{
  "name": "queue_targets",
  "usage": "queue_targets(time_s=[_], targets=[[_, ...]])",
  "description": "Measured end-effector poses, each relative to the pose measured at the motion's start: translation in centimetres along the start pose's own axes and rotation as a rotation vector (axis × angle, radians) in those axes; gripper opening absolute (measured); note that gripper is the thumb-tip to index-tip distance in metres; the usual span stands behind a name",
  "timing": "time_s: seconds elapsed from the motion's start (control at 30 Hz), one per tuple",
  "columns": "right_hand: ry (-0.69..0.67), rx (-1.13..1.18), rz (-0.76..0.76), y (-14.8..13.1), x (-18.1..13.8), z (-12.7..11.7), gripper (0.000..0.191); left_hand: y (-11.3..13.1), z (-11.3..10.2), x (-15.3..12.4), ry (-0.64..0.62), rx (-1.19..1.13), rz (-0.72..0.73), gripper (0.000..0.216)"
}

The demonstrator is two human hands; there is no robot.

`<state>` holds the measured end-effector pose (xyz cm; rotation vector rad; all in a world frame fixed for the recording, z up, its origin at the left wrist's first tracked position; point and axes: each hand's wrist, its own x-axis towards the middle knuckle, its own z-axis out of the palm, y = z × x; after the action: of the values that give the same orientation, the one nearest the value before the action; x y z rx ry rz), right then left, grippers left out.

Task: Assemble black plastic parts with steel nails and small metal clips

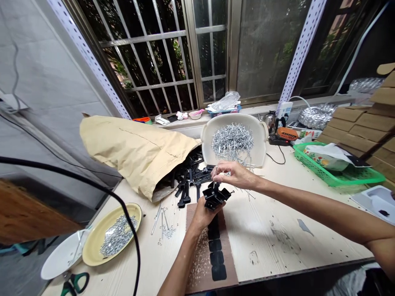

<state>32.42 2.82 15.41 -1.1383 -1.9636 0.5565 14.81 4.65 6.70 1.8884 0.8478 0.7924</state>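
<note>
My left hand (pixel 202 213) grips a cluster of black plastic clips (pixel 216 196) held upright above a brown board (pixel 200 263). My right hand (pixel 233 174) pinches a thin metal pin (pixel 216 172) just above the clips, its tip pointing down toward them. Behind my hands, a white plastic tray (pixel 259 144) leans up with a heap of silver pins (pixel 231 142) in it. More black clips (pixel 189 174) spill from a tan paper sack (pixel 135 150) to the left.
A yellow plate (pixel 92 250) holds small metal parts; a white dish (pixel 60 259) and green-handled scissors (pixel 74 283) lie beside it. Loose pins (pixel 162 224) lie on the table. A green basket (pixel 336 170), stacked cardboard (pixel 367 127) and a black cable (pixel 92 187) are nearby.
</note>
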Motion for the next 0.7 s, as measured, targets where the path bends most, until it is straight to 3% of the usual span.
queue_targets(time_s=[0.17, 0.27, 0.37, 0.47, 0.57, 0.7], targets=[[-0.107, -0.095, -0.069, -0.1, -0.9, -1.5, 0.014, -0.5, 1.2, 0.7, 0.003, -0.009, 0.057, 0.015], [-0.101, -0.033, -0.023, 0.8, -1.9, -3.3, 0.033, -1.0, 1.5, 1.1, 0.02, -0.019, 0.079, 0.014], [0.009, -0.1, 0.246, 4.2, -4.1, -4.2, 0.031, -1.5, 1.4, 1.4, 0.099, -0.063, 0.067, 0.015], [-0.006, -0.45, 0.718, 9.0, -7.3, -3.2, 0.025, -1.5, 1.1, 1.6, 0.159, -0.115, 0.036, 0.015], [0.01, -0.561, 0.877, 12.5, -9.7, -1.0, 0.029, -0.5, 1.1, 1.5, 0.15, -0.128, -0.02, 0.015], [0.053, -0.613, 0.955, 14.1, -10.2, 0.9, 0.026, 0.8, 1.3, 1.5, 0.088, -0.226, -0.146, 0.021]])
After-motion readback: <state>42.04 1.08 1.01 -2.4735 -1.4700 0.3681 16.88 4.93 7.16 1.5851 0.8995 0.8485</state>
